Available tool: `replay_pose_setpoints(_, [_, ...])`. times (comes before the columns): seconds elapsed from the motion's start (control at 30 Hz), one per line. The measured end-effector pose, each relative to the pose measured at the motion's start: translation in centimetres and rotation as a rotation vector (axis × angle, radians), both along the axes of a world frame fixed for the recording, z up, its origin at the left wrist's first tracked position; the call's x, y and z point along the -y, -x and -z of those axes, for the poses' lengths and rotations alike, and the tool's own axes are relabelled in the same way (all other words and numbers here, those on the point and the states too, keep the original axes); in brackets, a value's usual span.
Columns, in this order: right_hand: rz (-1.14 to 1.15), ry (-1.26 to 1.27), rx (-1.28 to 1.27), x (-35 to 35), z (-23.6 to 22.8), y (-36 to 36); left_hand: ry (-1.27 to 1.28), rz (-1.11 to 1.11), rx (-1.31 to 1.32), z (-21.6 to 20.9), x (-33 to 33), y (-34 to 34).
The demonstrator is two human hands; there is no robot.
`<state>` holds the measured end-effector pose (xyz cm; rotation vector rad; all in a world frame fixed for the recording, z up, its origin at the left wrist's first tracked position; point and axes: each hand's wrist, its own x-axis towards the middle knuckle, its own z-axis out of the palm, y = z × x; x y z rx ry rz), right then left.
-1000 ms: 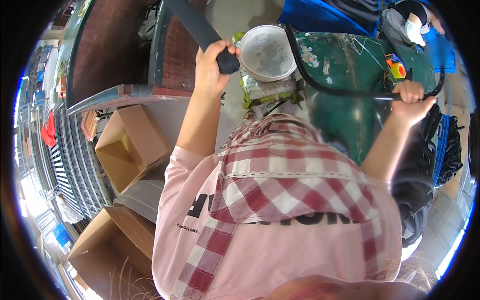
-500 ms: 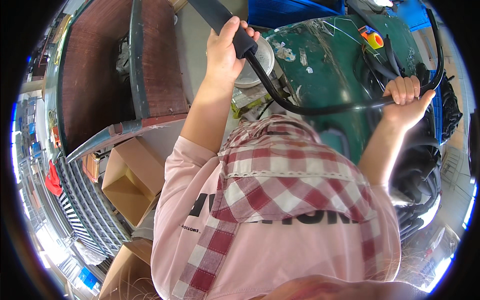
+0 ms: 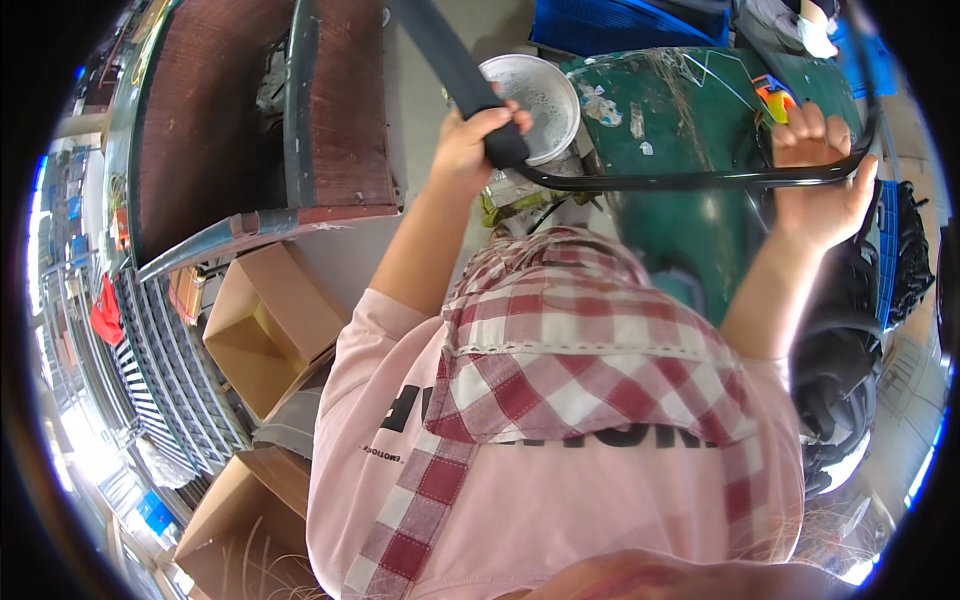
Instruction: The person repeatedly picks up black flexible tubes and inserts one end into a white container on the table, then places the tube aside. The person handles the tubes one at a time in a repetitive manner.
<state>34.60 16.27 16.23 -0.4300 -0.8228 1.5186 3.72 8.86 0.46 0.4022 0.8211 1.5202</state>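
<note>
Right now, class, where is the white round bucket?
In the head view, the white bucket is at upper centre, just left of the green table and partly behind the left hand.

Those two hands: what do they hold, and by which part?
The left hand grips the thick black sleeve near its visible end. The right hand is open, the bent black rod lying across its palm.

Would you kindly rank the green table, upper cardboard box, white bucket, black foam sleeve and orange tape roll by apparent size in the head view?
Green table
Upper cardboard box
White bucket and black foam sleeve: too alike to rank; the sleeve runs out of view
Orange tape roll
</note>
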Motion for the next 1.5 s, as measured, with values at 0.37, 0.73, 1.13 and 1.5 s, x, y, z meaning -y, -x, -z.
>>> replay_pose_setpoints(0.37, [-0.171, 0.262, -0.080, -0.6, 3.9, -3.3, 0.098, -0.085, -0.012, 0.3, 3.8, 0.7])
replay_pose_setpoints(0.73, [-0.075, 0.317, -0.186, 1.3, 4.7, 1.5, 0.173, -0.373, 0.223, 2.1, 2.6, 1.0])
replay_pose_setpoints(1.13, [-0.386, 0.317, -0.167, -0.9, 5.3, -4.2, 0.051, -0.153, 0.010, 1.1, 3.3, 0.5])
replay_pose_setpoints(1.5, [-0.632, 0.372, -0.137, -2.0, 3.6, -6.3, 0.123, -0.124, 0.080, -0.2, 5.8, 3.6])
